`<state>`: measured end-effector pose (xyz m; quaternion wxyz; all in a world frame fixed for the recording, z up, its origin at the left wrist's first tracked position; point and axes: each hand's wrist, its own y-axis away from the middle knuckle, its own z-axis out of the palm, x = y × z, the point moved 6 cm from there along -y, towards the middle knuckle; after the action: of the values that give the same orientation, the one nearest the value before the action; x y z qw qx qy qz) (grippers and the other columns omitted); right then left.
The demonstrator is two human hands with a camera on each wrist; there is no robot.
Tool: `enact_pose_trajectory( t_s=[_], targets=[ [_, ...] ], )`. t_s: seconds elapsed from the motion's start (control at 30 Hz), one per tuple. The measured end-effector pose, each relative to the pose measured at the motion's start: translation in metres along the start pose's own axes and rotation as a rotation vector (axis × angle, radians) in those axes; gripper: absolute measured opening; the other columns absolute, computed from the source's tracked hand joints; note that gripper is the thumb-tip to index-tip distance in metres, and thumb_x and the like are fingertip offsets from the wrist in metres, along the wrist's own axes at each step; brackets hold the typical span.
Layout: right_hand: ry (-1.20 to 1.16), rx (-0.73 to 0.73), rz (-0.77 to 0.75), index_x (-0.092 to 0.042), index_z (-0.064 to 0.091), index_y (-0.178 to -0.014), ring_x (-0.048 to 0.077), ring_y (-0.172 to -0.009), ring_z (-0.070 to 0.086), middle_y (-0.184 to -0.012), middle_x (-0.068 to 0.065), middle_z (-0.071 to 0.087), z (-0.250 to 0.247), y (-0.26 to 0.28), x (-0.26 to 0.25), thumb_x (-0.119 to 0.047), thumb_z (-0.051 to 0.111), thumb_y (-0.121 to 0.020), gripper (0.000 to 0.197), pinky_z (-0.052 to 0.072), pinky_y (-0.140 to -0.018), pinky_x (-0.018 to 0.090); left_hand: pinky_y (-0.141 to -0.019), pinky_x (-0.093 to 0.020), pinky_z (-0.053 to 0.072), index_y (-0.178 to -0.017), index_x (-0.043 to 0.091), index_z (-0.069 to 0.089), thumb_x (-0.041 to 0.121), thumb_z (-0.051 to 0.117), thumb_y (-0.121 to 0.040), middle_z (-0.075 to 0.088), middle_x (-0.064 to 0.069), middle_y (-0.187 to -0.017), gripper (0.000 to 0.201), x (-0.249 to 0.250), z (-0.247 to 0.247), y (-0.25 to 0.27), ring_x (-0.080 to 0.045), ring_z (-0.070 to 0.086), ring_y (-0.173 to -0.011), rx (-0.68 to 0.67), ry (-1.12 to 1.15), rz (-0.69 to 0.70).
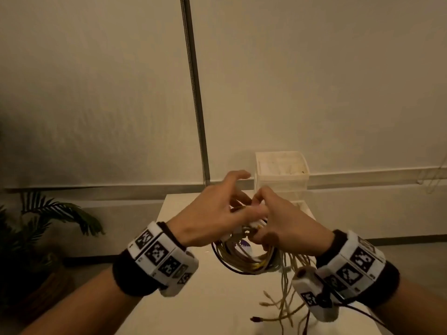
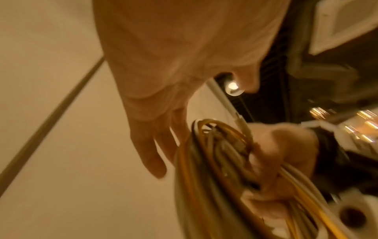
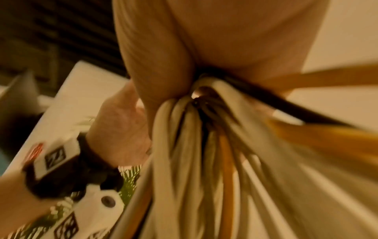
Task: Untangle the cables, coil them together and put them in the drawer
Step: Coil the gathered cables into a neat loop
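Both hands hold a coil of white, yellow and dark red cables [image 1: 242,261] in the air above the white table [image 1: 193,298]. My right hand [image 1: 266,228] grips the top of the coil [image 2: 204,161] in its fist, and the strands fan out below its palm [image 3: 194,145]. My left hand [image 1: 242,201] meets it from the left. Its thumb holds a white cable [image 2: 225,100] that runs down into the coil, and its index finger sticks out. Several loose cable ends [image 1: 285,298] dangle below. The white drawer unit [image 1: 281,180] stands at the table's far edge.
A dark pole [image 1: 196,93] runs up the wall behind the table. A potted plant [image 1: 36,226] stands on the floor to the left. A pale drawer edge [image 1: 301,205] shows behind my right hand. The wrist views are blurred.
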<state>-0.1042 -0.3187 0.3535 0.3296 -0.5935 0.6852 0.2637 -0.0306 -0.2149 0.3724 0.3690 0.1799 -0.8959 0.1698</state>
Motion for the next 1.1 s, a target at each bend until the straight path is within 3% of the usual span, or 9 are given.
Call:
enact_pose_trajectory(
  t_s=[0.1, 0.2, 0.4, 0.53, 0.63, 0.73, 0.83, 0.93, 1.1],
  targets=[
    [0.209, 0.051, -0.113, -0.025, 0.032, -0.115, 0.01, -0.072, 0.064, -0.086, -0.009, 0.06, 0.0, -0.001, -0.016, -0.019, 0.079, -0.074, 0.062, 0.057, -0.062, 0.028, -0.087, -0.031, 0.057, -0.128, 0.035, 0.039, 0.062, 0.077, -0.065, 0.064, 0.01, -0.118, 0.078, 0.01, 0.01, -0.011, -0.007, 0.066, -0.098, -0.156, -0.148, -0.027],
    [0.236, 0.069, -0.184, -0.03, 0.03, -0.094, 0.01, -0.063, 0.056, -0.078, -0.004, 0.058, -0.001, 0.006, -0.02, -0.025, 0.082, -0.071, 0.056, 0.049, -0.055, 0.027, -0.078, -0.033, 0.059, -0.113, 0.032, 0.047, 0.046, 0.086, -0.064, 0.068, 0.007, -0.104, 0.064, 0.005, 0.012, -0.013, -0.009, 0.069, -0.081, -0.251, -0.115, -0.044],
    [0.23, 0.056, -0.237, -0.03, 0.031, -0.091, 0.014, -0.062, 0.062, -0.073, -0.002, 0.06, 0.003, 0.013, -0.021, -0.031, 0.083, -0.07, 0.056, 0.053, -0.053, 0.034, -0.097, -0.033, 0.051, -0.127, 0.022, 0.055, 0.033, 0.085, -0.07, 0.069, 0.004, -0.116, 0.065, 0.005, 0.024, -0.007, -0.011, 0.066, -0.102, -0.402, -0.113, -0.002],
    [0.122, 0.101, -0.188, -0.032, 0.031, -0.084, 0.0, -0.06, 0.059, -0.072, -0.008, 0.055, -0.003, 0.022, -0.009, -0.033, 0.084, -0.068, 0.055, 0.046, -0.05, 0.018, -0.083, -0.042, 0.057, -0.113, 0.013, 0.064, 0.031, 0.083, -0.073, 0.073, -0.004, -0.099, 0.048, 0.001, 0.018, -0.003, -0.017, 0.07, -0.087, -0.332, -0.051, 0.021],
    [-0.142, 0.215, -0.11, -0.027, 0.036, -0.093, 0.009, -0.066, 0.068, -0.078, 0.0, 0.064, -0.001, 0.026, 0.008, -0.026, 0.084, -0.069, 0.054, 0.057, -0.056, 0.027, -0.078, -0.043, 0.058, -0.104, 0.011, 0.066, 0.029, 0.083, -0.074, 0.073, -0.004, -0.092, 0.039, -0.002, 0.01, -0.001, -0.017, 0.07, -0.083, -0.174, 0.007, 0.055],
    [-0.384, 0.279, -0.007, -0.032, 0.04, -0.111, 0.019, -0.076, 0.073, -0.089, 0.008, 0.073, 0.009, 0.028, 0.021, -0.016, 0.082, -0.069, 0.061, 0.062, -0.068, 0.041, -0.071, -0.035, 0.059, -0.101, 0.011, 0.066, 0.022, 0.084, -0.073, 0.074, -0.002, -0.088, 0.036, -0.006, 0.007, 0.002, -0.014, 0.071, -0.08, -0.036, 0.104, 0.073],
    [-0.297, 0.294, -0.047, -0.028, 0.061, -0.107, 0.014, -0.079, 0.071, -0.089, 0.002, 0.073, 0.011, 0.03, 0.022, -0.012, 0.078, -0.073, 0.041, 0.06, -0.069, 0.032, -0.065, -0.022, 0.053, -0.096, 0.015, 0.067, 0.016, 0.084, -0.072, 0.072, 0.005, -0.081, 0.029, -0.006, 0.01, 0.005, -0.006, 0.069, -0.073, 0.062, 0.205, 0.078],
    [-0.484, 0.294, -0.054, -0.019, 0.073, -0.09, 0.019, -0.074, 0.071, -0.082, 0.007, 0.075, 0.009, 0.03, 0.028, 0.001, 0.073, -0.075, 0.025, 0.056, -0.063, 0.023, -0.066, -0.02, 0.054, -0.098, 0.016, 0.066, 0.017, 0.082, -0.071, 0.073, 0.004, -0.082, 0.031, -0.006, 0.012, 0.005, -0.009, 0.07, -0.074, 0.147, 0.334, 0.067],
    [-0.705, 0.457, -0.021, -0.008, 0.069, -0.089, 0.042, -0.084, 0.067, -0.085, 0.022, 0.069, 0.017, 0.037, 0.041, 0.001, 0.071, -0.077, 0.015, 0.059, -0.075, 0.05, -0.057, -0.023, 0.053, -0.102, 0.016, 0.066, 0.007, 0.075, -0.077, 0.071, 0.006, -0.071, 0.027, -0.009, 0.013, 0.003, -0.008, 0.065, -0.06, 0.286, 0.588, 0.041]
  ],
)
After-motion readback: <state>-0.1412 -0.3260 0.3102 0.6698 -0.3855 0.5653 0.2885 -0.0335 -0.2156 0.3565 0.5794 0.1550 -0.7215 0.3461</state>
